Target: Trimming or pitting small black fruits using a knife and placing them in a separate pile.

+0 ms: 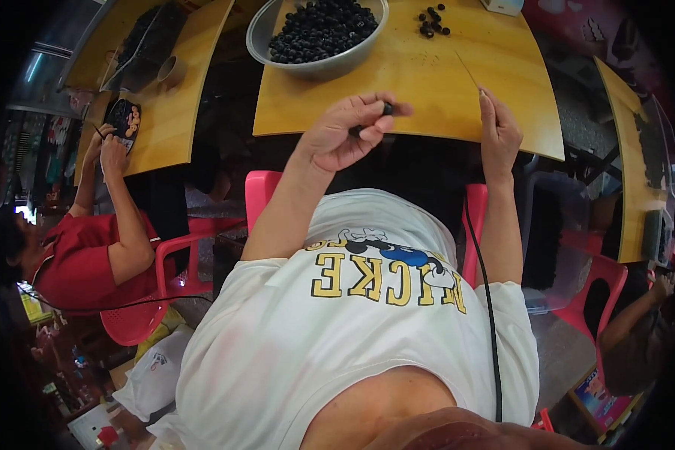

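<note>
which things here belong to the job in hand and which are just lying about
Seem part of the job:
thin stick, in the right hand
dark ball, in the left hand
bowl of similar balls
loose balls on the yellow table

Seem just lying about:
white box, far table edge
cup, neighbouring table
white bag, lower left

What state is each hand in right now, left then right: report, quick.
Left hand: partly closed, holding dark beads.
Right hand: closed, pinching a thin stick between thumb and finger.
</note>
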### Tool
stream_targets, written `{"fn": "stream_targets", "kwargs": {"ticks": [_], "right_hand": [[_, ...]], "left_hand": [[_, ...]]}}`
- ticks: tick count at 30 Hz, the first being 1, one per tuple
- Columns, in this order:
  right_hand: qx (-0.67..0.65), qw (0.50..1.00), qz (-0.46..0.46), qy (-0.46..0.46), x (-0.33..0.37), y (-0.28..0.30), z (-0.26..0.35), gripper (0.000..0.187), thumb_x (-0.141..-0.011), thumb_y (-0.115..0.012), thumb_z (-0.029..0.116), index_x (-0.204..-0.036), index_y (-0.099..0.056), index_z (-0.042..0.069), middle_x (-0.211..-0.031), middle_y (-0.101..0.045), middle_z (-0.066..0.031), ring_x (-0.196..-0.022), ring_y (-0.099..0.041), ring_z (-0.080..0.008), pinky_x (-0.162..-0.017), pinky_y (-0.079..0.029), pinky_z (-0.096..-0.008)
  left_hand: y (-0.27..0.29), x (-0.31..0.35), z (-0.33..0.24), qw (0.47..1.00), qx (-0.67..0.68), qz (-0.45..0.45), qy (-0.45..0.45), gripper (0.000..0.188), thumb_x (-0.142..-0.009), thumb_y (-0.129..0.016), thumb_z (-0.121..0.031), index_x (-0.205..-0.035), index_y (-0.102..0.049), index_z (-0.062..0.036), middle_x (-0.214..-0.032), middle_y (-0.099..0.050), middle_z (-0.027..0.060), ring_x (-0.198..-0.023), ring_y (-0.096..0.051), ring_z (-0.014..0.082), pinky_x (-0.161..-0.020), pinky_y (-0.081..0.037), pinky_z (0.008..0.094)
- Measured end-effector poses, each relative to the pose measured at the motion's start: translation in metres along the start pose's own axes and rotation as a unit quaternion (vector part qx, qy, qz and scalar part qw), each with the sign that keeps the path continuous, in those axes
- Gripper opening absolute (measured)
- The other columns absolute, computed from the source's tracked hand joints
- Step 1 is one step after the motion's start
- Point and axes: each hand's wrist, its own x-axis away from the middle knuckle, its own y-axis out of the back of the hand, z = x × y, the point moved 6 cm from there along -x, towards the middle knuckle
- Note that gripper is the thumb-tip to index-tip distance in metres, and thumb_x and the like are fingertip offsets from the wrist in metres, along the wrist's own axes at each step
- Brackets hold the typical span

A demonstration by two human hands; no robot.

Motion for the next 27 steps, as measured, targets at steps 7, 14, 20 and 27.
{"fn": "stream_targets", "kwargs": {"ticks": [7,14,20,27], "right_hand": [[0.016,1.0,0.026,0.001,0.003,-0.005,-0.002,0.025,-0.094,-0.057,0.019,-0.106,-0.066,-0.001,-0.093,-0.068,-0.0077,-0.086,-0.061,-0.0107,-0.078,-0.046,-0.0224],[0.027,0.999,0.031,0.015,0.002,-0.008,0.001,0.025,-0.094,-0.057,0.018,-0.106,-0.066,-0.002,-0.089,-0.067,-0.0077,-0.082,-0.06,-0.0103,-0.074,-0.045,-0.0223],[0.032,0.999,0.037,0.015,0.002,-0.006,0.002,0.026,-0.094,-0.056,0.019,-0.105,-0.066,-0.002,-0.088,-0.067,-0.0082,-0.08,-0.06,-0.0116,-0.073,-0.045,-0.0228],[0.015,0.999,0.028,0.038,0.001,-0.001,0.004,0.025,-0.093,-0.057,0.019,-0.106,-0.066,-0.001,-0.09,-0.068,-0.0094,-0.083,-0.061,-0.0132,-0.075,-0.046,-0.0238]], "left_hand": [[-0.012,-0.022,-0.136,0.938,-0.323,-0.009,-0.128,0.012,-0.092,-0.052,-0.005,-0.102,-0.057,-0.0022,-0.088,-0.06,0.0067,-0.054,-0.045,0.0037,-0.041,-0.032,0.0143],[0.041,-0.061,-0.159,0.681,-0.697,-0.226,0.001,0.028,-0.08,-0.071,-0.025,-0.089,-0.067,0.0016,-0.055,-0.044,-0.0017,-0.051,-0.04,0.0066,-0.044,-0.029,0.0221],[0.047,-0.084,-0.154,0.514,-0.829,-0.222,-0.021,0.025,-0.074,-0.075,-0.025,-0.082,-0.071,-0.0018,-0.066,-0.062,0.0086,-0.058,-0.056,0.0161,-0.054,-0.045,0.0309],[0.046,-0.07,-0.155,0.783,-0.582,-0.208,-0.066,0.019,-0.085,-0.067,-0.017,-0.093,-0.065,0.0009,-0.074,-0.061,0.0021,-0.06,-0.052,0.0065,-0.049,-0.041,0.0194]]}}
